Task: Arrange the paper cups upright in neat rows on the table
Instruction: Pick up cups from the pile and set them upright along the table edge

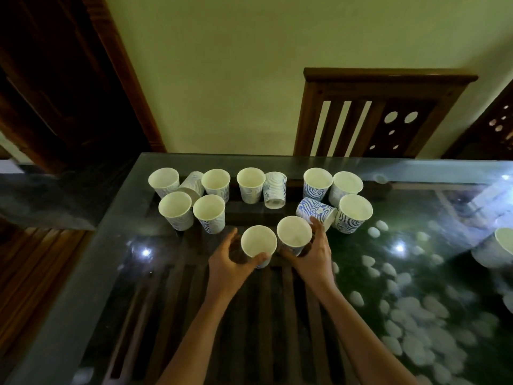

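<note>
Right edge of frame: one cup cut off. Your left hand wraps near cup, your right hand grips next cup; its base hidden by fingers. Both upright, empty, lower centre on table. Behind: nine upright cups empty, three on sides.

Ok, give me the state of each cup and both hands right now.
Left hand: wrapped around the near-left cup, upright.
Right hand: holding the near-right cup, upright.
Eight other cups: upright, in loose clusters.
Cup at back left: on its side.
Cup at back centre: upside down.
Cup by right fingertips: on its side.
</note>
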A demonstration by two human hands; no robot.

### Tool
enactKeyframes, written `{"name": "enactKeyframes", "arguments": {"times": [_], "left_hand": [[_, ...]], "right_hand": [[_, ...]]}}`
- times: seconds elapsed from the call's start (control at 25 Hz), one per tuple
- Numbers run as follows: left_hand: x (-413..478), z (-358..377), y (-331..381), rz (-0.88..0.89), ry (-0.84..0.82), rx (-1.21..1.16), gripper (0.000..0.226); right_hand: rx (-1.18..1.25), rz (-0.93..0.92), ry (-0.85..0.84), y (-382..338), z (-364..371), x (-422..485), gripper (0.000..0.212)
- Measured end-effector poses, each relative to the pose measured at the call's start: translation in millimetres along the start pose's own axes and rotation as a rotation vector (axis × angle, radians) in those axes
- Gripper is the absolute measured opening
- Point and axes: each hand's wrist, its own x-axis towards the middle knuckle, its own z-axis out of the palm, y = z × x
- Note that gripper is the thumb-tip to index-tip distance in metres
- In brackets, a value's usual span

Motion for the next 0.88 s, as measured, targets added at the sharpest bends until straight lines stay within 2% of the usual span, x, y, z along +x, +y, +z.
{"name": "enactKeyframes", "arguments": {"times": [0.08,0.12,0.28,0.6,0.76,0.88], "left_hand": [[-3.1,3.5,-8.8,0.043,-0.055,0.035,0.097],[-2.5,5.3,-11.9,0.073,-0.063,0.046,0.097],[-0.9,11.4,-8.3,0.107,-0.007,0.068,0.078],[-33.1,50.6,29.7,0.245,0.055,0.071,0.064],[-57.5,108.8,62.8,0.219,-0.096,0.04,0.067],[-75.7,163.4,90.1,0.262,-0.186,0.032,0.075]], "right_hand": [[0.01,-0.021,-0.024,2.8,4.6,2.8,0.094],[0.012,-0.019,-0.027,3.8,6.7,3.1,0.092],[0.023,-0.012,0.017,5.3,5.7,0.8,0.078],[0.065,0.004,0.178,22.9,-65.9,-38.2,0.066],[0.069,0.057,0.246,46.0,-136.1,-60.1,0.069],[0.073,0.103,0.319,66.8,-191.6,-73.6,0.067]]}}
